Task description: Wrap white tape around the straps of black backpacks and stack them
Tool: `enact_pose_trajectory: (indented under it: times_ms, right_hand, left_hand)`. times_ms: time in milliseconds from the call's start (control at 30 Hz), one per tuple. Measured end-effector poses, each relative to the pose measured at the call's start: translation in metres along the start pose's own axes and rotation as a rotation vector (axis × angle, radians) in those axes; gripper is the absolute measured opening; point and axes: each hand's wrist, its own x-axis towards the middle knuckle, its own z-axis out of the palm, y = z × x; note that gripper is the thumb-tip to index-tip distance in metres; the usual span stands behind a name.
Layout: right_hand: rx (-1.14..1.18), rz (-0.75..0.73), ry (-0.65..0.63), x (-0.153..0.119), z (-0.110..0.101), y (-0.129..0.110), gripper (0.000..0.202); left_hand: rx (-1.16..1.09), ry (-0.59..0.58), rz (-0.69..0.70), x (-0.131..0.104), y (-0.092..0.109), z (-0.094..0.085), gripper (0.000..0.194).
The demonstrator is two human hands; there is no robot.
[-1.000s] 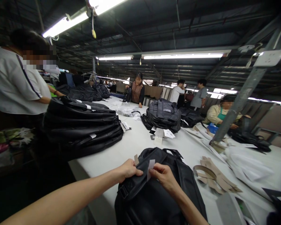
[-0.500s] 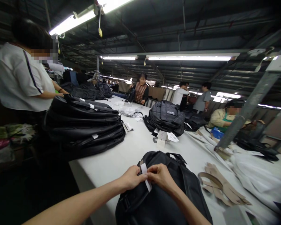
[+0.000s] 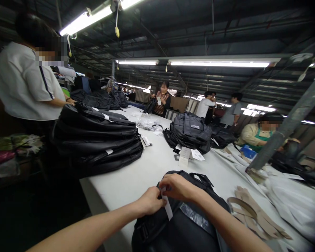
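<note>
A black backpack (image 3: 173, 231) lies on the white table right in front of me. A white paper strip (image 3: 168, 211) hangs on its upper left edge. My left hand (image 3: 151, 200) is closed at this edge, its thumb against the strip's left side. From above, my right hand (image 3: 179, 187) pinches the strip's upper end, its fingertips close to my left fingers. How the strip is fixed to the bag is hidden by my fingers. Below my right wrist, a shiny clear-covered patch (image 3: 195, 217) shows on the bag.
Stacked black backpacks (image 3: 99, 140) stand at the left table edge, a person in white (image 3: 28, 80) behind them. More backpacks (image 3: 191, 131) with paper tags (image 3: 185, 156) sit ahead. Beige strips (image 3: 254, 213), white sheeting (image 3: 294, 199) and a slanted metal post (image 3: 286, 129) are on the right. Other people work farther back.
My right hand has shifted up and left to the strip's upper end, uncovering the shiny patch on the bag. My left hand stays at the edge. The view has turned slightly.
</note>
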Motion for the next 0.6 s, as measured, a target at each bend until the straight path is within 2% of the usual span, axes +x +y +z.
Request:
enact_pose_trajectory:
  times_ms: [67, 100, 233, 300, 400, 500, 533, 600]
  right_hand:
    - [-0.145, -0.045, -0.003, 0.001, 0.005, 0.000, 0.010]
    - [-0.194, -0.056, 0.017, -0.001, 0.011, 0.001, 0.008]
    - [-0.264, -0.156, 0.182, -0.020, 0.042, 0.011, 0.018]
    - [-0.243, -0.205, 0.228, -0.032, 0.050, 0.014, 0.022]
    - [-0.225, -0.191, 0.173, -0.044, 0.046, 0.010, 0.023]
    - [-0.213, -0.156, 0.109, -0.052, 0.037, 0.001, 0.036]
    - [-0.204, -0.149, 0.098, -0.055, 0.036, -0.001, 0.041]
    - [-0.194, -0.132, 0.089, -0.062, 0.040, -0.003, 0.051]
  left_hand:
    - [-0.036, -0.019, -0.001, 0.001, -0.003, -0.001, 0.009]
    - [-0.065, -0.029, 0.000, 0.001, -0.004, -0.001, 0.011]
    - [-0.170, -0.034, -0.004, 0.003, -0.011, 0.001, 0.014]
    - [-0.201, -0.047, -0.022, 0.003, -0.011, 0.003, 0.012]
    - [-0.273, -0.102, -0.043, -0.001, -0.008, 0.003, 0.008]
    - [-0.497, -0.188, -0.100, -0.004, -0.004, 0.001, 0.005]
    - [-0.600, -0.198, -0.145, -0.004, -0.003, 0.001, 0.008]
    - [-0.734, -0.148, -0.246, -0.002, -0.003, 0.004, 0.016]
